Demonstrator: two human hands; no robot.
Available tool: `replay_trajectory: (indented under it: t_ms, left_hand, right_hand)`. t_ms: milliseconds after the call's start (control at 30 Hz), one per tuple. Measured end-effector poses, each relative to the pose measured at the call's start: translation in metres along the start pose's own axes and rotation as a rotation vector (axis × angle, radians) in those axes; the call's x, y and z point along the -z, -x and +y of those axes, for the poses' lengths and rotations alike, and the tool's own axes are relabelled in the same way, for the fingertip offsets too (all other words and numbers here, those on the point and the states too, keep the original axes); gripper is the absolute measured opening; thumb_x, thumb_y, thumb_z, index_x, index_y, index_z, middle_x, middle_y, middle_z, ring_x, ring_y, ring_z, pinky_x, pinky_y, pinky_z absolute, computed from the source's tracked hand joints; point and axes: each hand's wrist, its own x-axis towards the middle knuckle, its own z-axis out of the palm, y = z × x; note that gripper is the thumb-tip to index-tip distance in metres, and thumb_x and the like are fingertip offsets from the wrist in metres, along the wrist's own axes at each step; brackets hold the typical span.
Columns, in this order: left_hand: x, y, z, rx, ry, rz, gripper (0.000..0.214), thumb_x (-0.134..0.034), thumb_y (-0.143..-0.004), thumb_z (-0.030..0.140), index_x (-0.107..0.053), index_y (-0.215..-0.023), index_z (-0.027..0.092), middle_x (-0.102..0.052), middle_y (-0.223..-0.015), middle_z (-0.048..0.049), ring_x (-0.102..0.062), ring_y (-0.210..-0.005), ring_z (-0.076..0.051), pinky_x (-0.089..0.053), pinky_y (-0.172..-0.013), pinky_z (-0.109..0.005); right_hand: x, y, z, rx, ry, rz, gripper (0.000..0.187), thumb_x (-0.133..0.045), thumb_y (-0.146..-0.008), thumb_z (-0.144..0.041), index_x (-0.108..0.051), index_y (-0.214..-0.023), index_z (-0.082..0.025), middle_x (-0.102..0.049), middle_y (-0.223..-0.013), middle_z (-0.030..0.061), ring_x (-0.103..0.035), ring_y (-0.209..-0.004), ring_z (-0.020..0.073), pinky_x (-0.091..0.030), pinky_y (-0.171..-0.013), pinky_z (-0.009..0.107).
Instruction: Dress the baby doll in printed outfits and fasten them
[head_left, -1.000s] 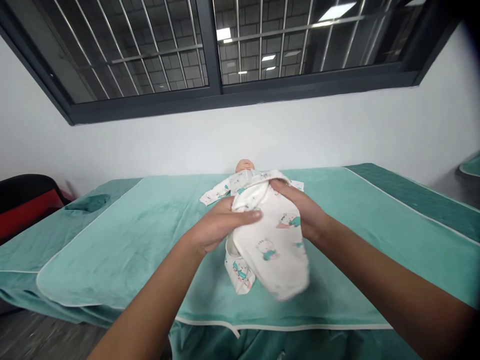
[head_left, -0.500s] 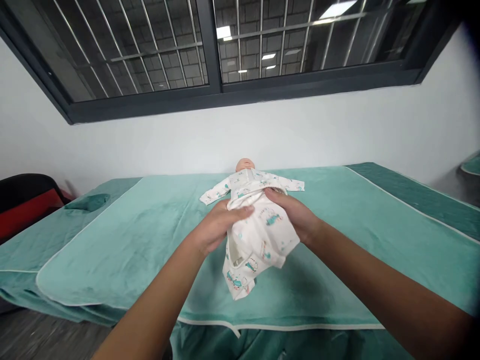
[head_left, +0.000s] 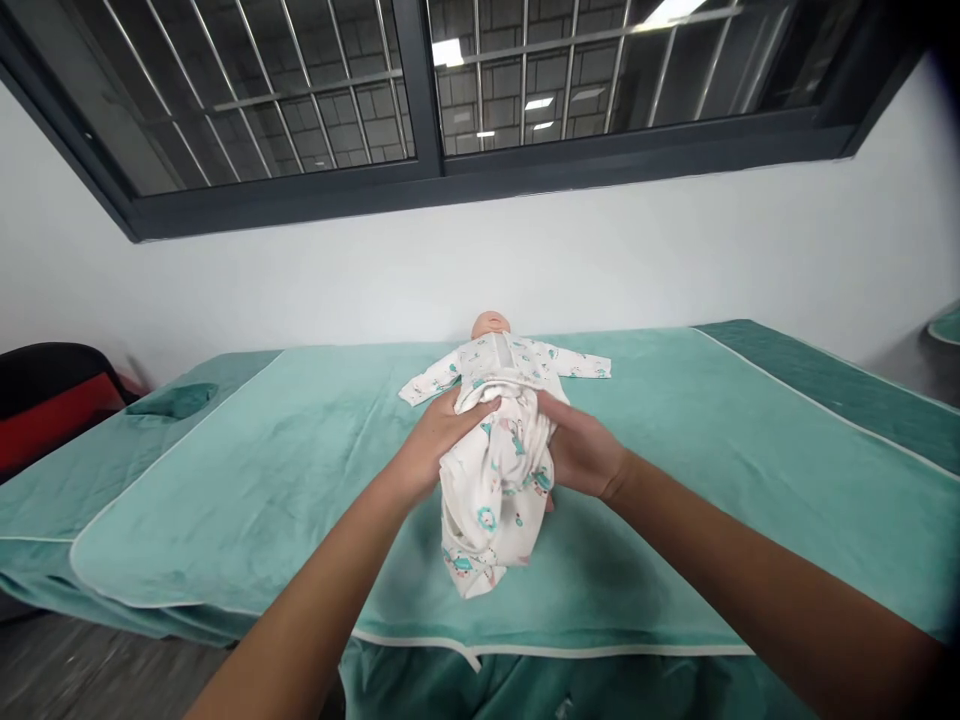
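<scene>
A baby doll [head_left: 491,323] lies on its back on the bed with its arms spread, wearing a white printed long-sleeved top [head_left: 495,355]. In front of its torso I hold up white baby pants [head_left: 487,500] with a matching green print, gathered in folds at the upper edge. My left hand [head_left: 435,440] is closed on the left side of the gathered cloth, thumb on top. On the right side my right hand [head_left: 581,445] grips the bunched edge, its thumb over the fold and the other fingers partly hidden. The pants cover the doll's lower body.
A green plush cover [head_left: 300,480] with white piping spreads over the bed. Behind it stands a white wall [head_left: 337,270] below a dark-framed barred window [head_left: 435,175]. A black and red chair [head_left: 60,400] is at the far left.
The pants have been gathered further, their cloth now bunched between both hands and hanging narrower. My right hand has shifted slightly down. The doll stays in place.
</scene>
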Motion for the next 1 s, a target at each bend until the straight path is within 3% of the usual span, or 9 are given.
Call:
replay_trajectory:
  t_ms: [133, 300, 433, 533, 633, 733, 833, 1000]
  left_hand:
    - [0.009, -0.002, 0.015, -0.081, -0.324, -0.009, 0.032, -0.068, -0.084, 0.038, -0.070, -0.111, 0.020, -0.071, -0.108, -0.0043, -0.062, -0.099, -0.023, -0.045, -0.087, -0.030]
    - [0.004, -0.002, 0.016, -0.051, -0.394, -0.052, 0.017, -0.061, -0.085, 0.035, -0.064, -0.081, 0.018, -0.068, -0.089, -0.0008, -0.057, -0.082, -0.018, -0.043, -0.073, -0.026]
    - [-0.002, 0.001, 0.009, 0.156, -0.312, -0.098, 0.020, -0.066, -0.079, 0.037, -0.062, -0.084, 0.019, -0.066, -0.085, -0.0011, -0.058, -0.076, -0.018, -0.042, -0.066, -0.026]
    - [-0.003, 0.000, 0.001, 0.290, -0.395, -0.226, 0.027, -0.071, -0.074, 0.040, -0.064, -0.087, 0.018, -0.064, -0.083, -0.0011, -0.057, -0.074, -0.017, -0.040, -0.062, -0.025]
    - [-0.006, -0.008, -0.019, 0.263, -0.589, -0.332, 0.027, -0.069, -0.074, 0.042, -0.062, -0.082, 0.017, -0.060, -0.075, 0.0010, -0.052, -0.067, -0.014, -0.034, -0.055, -0.024]
    - [-0.016, -0.018, -0.046, 0.191, -0.859, -0.330, 0.015, -0.059, -0.078, 0.031, -0.060, -0.071, 0.018, -0.060, -0.069, -0.0002, -0.053, -0.064, -0.015, -0.032, -0.055, -0.026]
    - [-0.027, -0.022, -0.067, 0.152, -1.026, -0.272, 0.015, -0.052, -0.080, 0.024, -0.061, -0.070, 0.018, -0.067, -0.078, -0.0066, -0.061, -0.074, -0.020, -0.036, -0.062, -0.030]
    - [-0.031, -0.017, -0.073, 0.132, -1.013, -0.313, 0.026, -0.049, -0.089, 0.032, -0.065, -0.103, 0.018, -0.070, -0.112, -0.0137, -0.063, -0.103, -0.031, -0.042, -0.081, -0.037]
  right_hand:
    - [-0.001, -0.007, -0.016, -0.046, -0.148, 0.008, 0.072, -0.042, -0.086, -0.078, -0.064, -0.123, -0.022, -0.074, -0.100, 0.0099, -0.070, -0.096, 0.0284, -0.055, -0.082, 0.042]
    - [-0.006, -0.001, -0.008, -0.174, 0.171, -0.053, 0.045, -0.076, -0.077, -0.055, -0.071, -0.101, -0.017, -0.072, -0.077, 0.0063, -0.068, -0.073, 0.0229, -0.053, -0.066, 0.033]
    - [-0.008, 0.019, 0.005, -0.086, 0.100, 0.135, 0.038, -0.077, -0.078, -0.044, -0.072, -0.105, -0.018, -0.074, -0.091, 0.0058, -0.067, -0.082, 0.0216, -0.053, -0.077, 0.034]
    - [0.001, 0.039, 0.025, -0.060, 0.010, 0.243, 0.042, -0.074, -0.080, -0.039, -0.070, -0.116, -0.019, -0.074, -0.108, 0.0078, -0.067, -0.092, 0.0242, -0.051, -0.079, 0.034]
    - [0.014, 0.057, 0.055, -0.113, 0.054, 0.383, 0.047, -0.074, -0.078, -0.038, -0.068, -0.121, -0.019, -0.073, -0.112, 0.0093, -0.066, -0.091, 0.0266, -0.051, -0.074, 0.035]
    - [0.024, 0.067, 0.086, -0.114, 0.189, 0.498, 0.045, -0.070, -0.080, -0.039, -0.068, -0.120, -0.019, -0.073, -0.113, 0.0090, -0.066, -0.097, 0.0285, -0.051, -0.082, 0.039]
    - [0.028, 0.069, 0.106, -0.091, 0.413, 0.609, 0.035, -0.064, -0.083, -0.039, -0.071, -0.111, -0.019, -0.073, -0.110, 0.0088, -0.064, -0.102, 0.0296, -0.049, -0.092, 0.043]
    - [0.028, 0.071, 0.115, -0.016, 0.541, 0.640, 0.032, -0.063, -0.083, -0.035, -0.069, -0.111, -0.020, -0.073, -0.106, 0.0103, -0.065, -0.101, 0.0298, -0.050, -0.091, 0.044]
